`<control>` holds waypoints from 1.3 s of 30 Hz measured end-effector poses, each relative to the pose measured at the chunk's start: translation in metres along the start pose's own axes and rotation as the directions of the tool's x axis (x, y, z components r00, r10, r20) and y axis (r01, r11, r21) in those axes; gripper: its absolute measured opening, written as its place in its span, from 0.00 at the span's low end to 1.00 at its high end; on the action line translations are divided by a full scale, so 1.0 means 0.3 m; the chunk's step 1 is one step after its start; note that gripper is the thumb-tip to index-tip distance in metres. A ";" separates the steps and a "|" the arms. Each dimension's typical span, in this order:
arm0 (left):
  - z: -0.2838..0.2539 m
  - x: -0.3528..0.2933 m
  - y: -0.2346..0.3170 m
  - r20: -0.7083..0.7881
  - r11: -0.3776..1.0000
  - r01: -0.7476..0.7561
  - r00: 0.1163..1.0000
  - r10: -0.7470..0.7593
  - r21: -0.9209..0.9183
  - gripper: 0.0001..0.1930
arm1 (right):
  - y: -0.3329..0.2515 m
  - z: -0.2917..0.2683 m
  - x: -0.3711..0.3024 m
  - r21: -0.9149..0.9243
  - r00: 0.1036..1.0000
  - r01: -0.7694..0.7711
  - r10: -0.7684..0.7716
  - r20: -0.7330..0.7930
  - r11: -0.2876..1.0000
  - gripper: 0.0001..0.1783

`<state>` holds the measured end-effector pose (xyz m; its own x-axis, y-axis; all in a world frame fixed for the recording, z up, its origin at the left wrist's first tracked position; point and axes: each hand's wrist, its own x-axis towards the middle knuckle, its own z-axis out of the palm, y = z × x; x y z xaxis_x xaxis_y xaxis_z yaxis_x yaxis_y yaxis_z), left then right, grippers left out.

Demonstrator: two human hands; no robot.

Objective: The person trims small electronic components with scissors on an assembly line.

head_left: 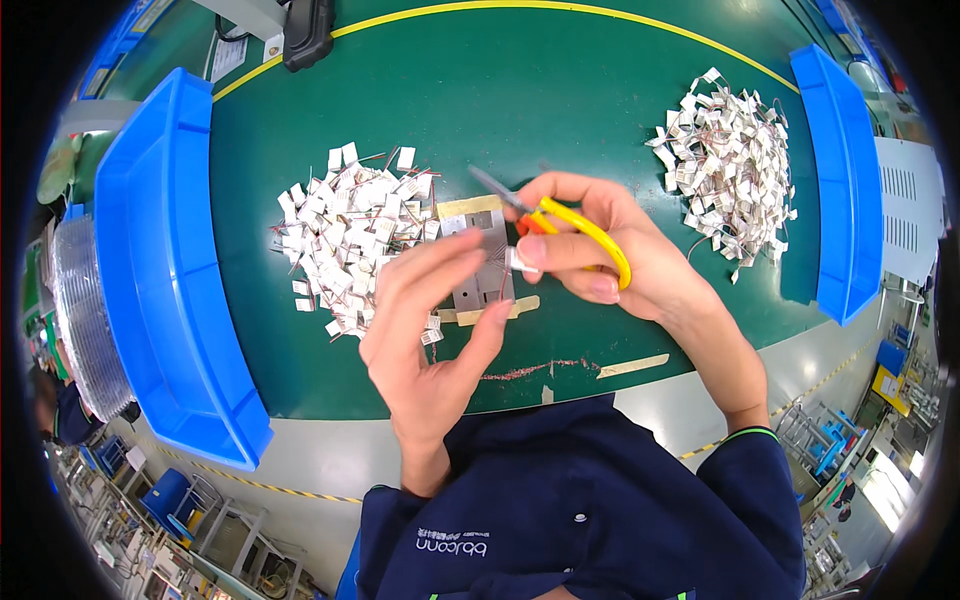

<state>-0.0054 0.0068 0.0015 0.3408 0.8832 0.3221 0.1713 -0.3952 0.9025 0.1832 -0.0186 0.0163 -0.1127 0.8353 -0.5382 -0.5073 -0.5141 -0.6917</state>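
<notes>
A: What is the right hand (630,255) doing?

B: It grips a pair of small yellow-handled cutting pliers (560,225), fingers curled tight round the handles. The grey metal tip points up and to the left, above the middle of the green bench (520,110).

A: And the left hand (425,320)?

B: It is spread, not clenched. The thumb rests on the lower edge of a small grey metal plate (482,262), which lies flat on the bench with strips of tan tape at its top and bottom edges. The forefinger reaches across the plate toward the right hand.

A: Is anything held between the two hands?

B: A tiny white piece (522,260) sits right where the left forefinger meets the right thumb, over the plate's right edge. I cannot tell which hand pinches it.

A: What lies round them?

B: Just left of the plate, touching it, is a heap of small white tags with thin red wires (345,230). A second heap of the same white wired tags (730,170) lies well apart on the right. A long blue plastic bin (160,270) stands at the bench's left end and another blue plastic bin (840,180) at the right end. A loose strip of tan tape (632,366) lies near the front edge.
</notes>
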 end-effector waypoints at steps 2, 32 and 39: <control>0.001 -0.005 -0.020 0.067 0.997 -0.039 0.997 0.044 -0.064 0.15 | 0.004 0.000 -0.003 0.066 0.991 -0.100 0.093 0.101 0.993 0.16; 0.092 -0.051 0.007 -0.094 0.720 0.278 0.898 -0.430 -0.636 0.06 | 0.062 0.064 -0.028 -0.109 0.954 0.278 -0.287 -0.086 0.955 0.21; 0.094 -0.042 0.010 -0.110 0.706 0.271 0.889 -0.444 -0.654 0.03 | 0.083 0.071 -0.030 -0.171 0.928 0.345 -0.363 -0.089 0.923 0.21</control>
<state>0.0168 -0.0127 -0.0080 0.1252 0.9887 -0.0830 -0.3916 0.1261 0.9114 0.1534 -0.0346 0.0143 0.1553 0.9441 -0.2908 -0.3607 -0.2198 -0.9064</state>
